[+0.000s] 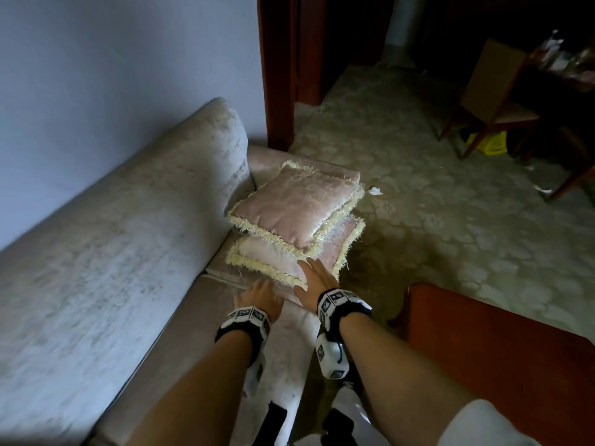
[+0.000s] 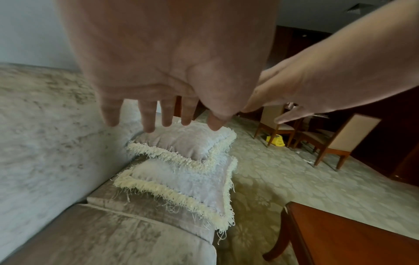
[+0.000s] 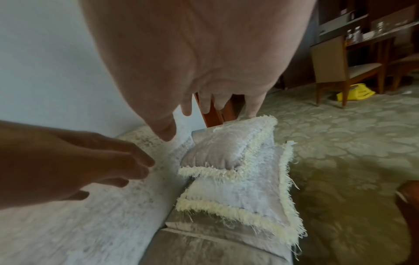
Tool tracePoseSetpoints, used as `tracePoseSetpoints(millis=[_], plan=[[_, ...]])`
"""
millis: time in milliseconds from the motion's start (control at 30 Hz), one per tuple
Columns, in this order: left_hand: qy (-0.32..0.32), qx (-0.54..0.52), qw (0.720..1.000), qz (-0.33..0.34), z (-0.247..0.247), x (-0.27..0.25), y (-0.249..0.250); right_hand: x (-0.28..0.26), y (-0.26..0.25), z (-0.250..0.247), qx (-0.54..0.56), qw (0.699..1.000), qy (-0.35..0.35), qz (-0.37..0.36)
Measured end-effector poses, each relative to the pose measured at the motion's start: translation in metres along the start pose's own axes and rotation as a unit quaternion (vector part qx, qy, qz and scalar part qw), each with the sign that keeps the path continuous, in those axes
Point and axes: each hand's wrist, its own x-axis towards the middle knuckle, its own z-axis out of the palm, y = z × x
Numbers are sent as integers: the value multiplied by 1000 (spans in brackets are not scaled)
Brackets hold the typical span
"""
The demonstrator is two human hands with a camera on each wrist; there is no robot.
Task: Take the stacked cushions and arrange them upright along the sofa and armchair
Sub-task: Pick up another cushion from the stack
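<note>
**Two hands reach for the cushion pile**

Two pink cushions with creamy fringe lie flat, one on top of the other, at the far end of the sofa seat [image 1: 180, 333]. The top cushion [image 1: 294, 209] sits a bit crooked on the bottom cushion [image 1: 277, 257], so the near corner of the bottom one peeks out toward 6 o'clock. No cushion stands upright yet.

The right hand [image 1: 314, 280] is stretched out with its fingers wide and straight, over the near corner of the bottom cushion. I cannot tell if it touches. The left hand [image 1: 260, 296] is at about 8 o'clock from the pile, just beside it over the seat, fingers spread, holding nothing.

To do this step well, I think it is best to take the top cushion first, with one hand on each side. It looks soft and light, so a gentle squeeze should do. Grab the pillow part, not the stringy fringe, which could pull or tangle. Then stand it up against the sofa back [image 1: 106, 239] at 9 o'clock.

A wooden desk [image 1: 502, 346] stands near, at 4 o'clock, on the patterned carpet [image 1: 450, 226].
</note>
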Motion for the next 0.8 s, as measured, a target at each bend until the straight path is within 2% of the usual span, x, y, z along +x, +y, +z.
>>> tracePoseSetpoints(millis=[133, 367, 500, 633, 800], plan=[[-4, -10, 1000, -9, -14, 34, 46, 38, 28, -38, -1, 999, 5, -34], [35, -6, 998, 52, -41, 109, 190, 88, 140, -142, -16, 999, 34, 29], [49, 27, 995, 82, -47, 132, 260, 110, 181, -179, 7, 997, 69, 20], [18, 32, 997, 74, -38, 155, 294, 120, 207, -192, 41, 995, 90, 26], [-14, 24, 998, 55, -36, 183, 308, 139, 235, -209, 26, 995, 83, 42]])
